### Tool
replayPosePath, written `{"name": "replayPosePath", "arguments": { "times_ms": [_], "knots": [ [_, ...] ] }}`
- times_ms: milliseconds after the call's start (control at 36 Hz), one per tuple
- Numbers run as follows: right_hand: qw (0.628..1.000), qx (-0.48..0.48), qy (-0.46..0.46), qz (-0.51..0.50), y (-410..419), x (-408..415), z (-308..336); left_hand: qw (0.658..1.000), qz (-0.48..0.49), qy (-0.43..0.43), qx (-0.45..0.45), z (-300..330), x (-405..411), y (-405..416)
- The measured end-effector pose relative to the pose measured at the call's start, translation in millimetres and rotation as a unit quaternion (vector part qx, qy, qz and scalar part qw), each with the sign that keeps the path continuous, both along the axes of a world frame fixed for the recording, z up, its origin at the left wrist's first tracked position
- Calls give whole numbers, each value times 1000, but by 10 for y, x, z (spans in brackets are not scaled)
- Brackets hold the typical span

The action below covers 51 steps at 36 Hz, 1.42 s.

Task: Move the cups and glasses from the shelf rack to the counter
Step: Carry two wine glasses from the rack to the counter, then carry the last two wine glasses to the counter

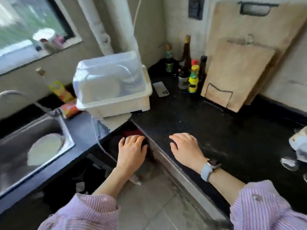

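Now — left hand (132,147) reaching below counter (207,130) | right hand (186,146) flat on it

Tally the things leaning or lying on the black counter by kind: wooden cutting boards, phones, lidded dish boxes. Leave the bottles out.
Cutting boards: 2 (large cutting board, small cutting board leaning in front of it)
Phones: 1 (phone)
Lidded dish boxes: 1 (dish box)
Total: 4

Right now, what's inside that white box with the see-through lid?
Inside the dish box, white plates stand on edge behind the cloudy lid. How many, and anything lower down, is hidden by its solid cream base.
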State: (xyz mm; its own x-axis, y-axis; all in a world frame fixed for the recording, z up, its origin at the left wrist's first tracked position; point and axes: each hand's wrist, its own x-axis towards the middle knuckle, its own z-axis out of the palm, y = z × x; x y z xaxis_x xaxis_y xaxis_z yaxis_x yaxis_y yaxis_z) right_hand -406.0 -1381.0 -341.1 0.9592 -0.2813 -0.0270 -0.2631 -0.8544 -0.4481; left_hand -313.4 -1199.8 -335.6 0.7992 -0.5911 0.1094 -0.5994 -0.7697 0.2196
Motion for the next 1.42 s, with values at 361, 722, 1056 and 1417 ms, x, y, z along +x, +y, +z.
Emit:
{"name": "replayPosePath", "arguments": {
  "times_ms": [361,722,1056,1417],
  "knots": [
    [945,26,-63,321,4007,768,688,948,306,-89,-23,681,-427,4432],
    [845,6,-105,525,7037,1083,1102,836,530,-119,-76,1068,-928,7090],
    [797,44,-123,590,8989,2178,1024,777,604,-118,-131,1031,-51,8680],
    [823,76,-99,555,10497,3361,1013,782,589,-108,-174,1012,1311,9999]
  ]
}}
